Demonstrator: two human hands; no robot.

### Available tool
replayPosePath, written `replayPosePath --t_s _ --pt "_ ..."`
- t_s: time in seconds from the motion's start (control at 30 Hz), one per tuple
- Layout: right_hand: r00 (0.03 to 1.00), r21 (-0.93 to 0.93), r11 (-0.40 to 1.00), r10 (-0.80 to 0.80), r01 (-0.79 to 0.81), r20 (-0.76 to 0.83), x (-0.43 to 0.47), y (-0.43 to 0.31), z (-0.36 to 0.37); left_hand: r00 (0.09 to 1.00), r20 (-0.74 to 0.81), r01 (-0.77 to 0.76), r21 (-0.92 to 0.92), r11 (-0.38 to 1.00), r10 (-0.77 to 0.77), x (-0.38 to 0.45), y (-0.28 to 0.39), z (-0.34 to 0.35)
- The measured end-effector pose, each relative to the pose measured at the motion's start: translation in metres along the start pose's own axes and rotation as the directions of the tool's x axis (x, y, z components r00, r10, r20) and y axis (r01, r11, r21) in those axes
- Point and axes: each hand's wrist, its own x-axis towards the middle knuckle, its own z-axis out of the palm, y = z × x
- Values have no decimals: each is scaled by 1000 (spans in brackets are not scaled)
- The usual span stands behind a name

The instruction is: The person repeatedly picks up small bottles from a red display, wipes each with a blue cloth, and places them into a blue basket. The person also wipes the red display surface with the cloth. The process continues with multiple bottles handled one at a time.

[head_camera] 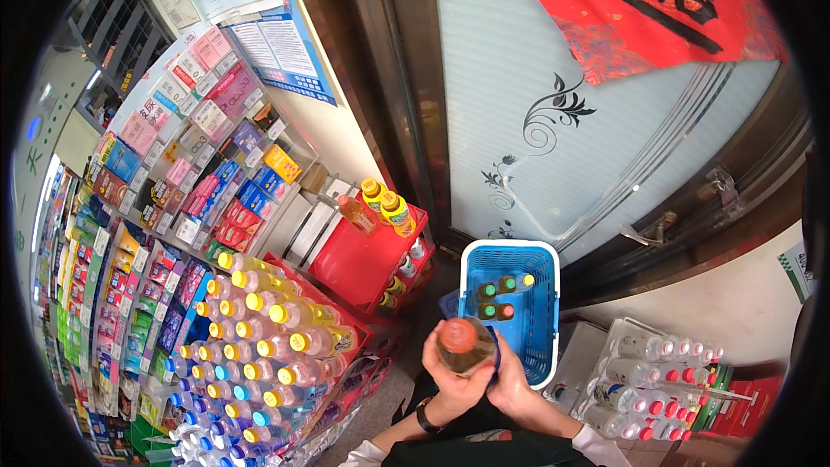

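A plastic bottle of dark drink with an orange cap (458, 337) is held upright in front of my body. My left hand (450, 373) is wrapped around its near side, a dark band on the wrist. On the bottle's other side my right hand (509, 370) touches a dark blue cloth (494, 344); whether it grips the bottle or the cloth is hard to tell. Just beyond my hands stands a blue plastic shopping basket with a white rim (556, 285). Several capped bottles (499, 298) stand inside it, with green, yellow and orange caps.
At left, a red rack holds many bottles with yellow and blue caps (259, 337). A red shelf (363, 259) carries several bottles. Shelves of small boxed goods (207, 162) rise behind. A frosted glass door (519, 143) stands ahead; red-capped bottles (648, 383) fill a rack at right.
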Motion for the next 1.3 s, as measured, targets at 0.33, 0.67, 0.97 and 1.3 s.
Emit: replayPosePath --t_s 0.33,0.67,0.97,1.3 --pt "992 -205 972 102 -116 -79 28 -31 -64 626 647 233 376 897 -434 48 60 -36" --pt "794 -404 913 -290 62 -534 45 -9 -146 531 644 204 533 821 -551 16 3 -24" --pt "690 -438 851 -502 289 -521 32 -19 -207 709 403 149 717 681 -579 -40 -133 -35" --pt "723 -391 911 -357 130 -592 32 -6 -217 649 274 114 888 446 -710 -97 -277 -24"
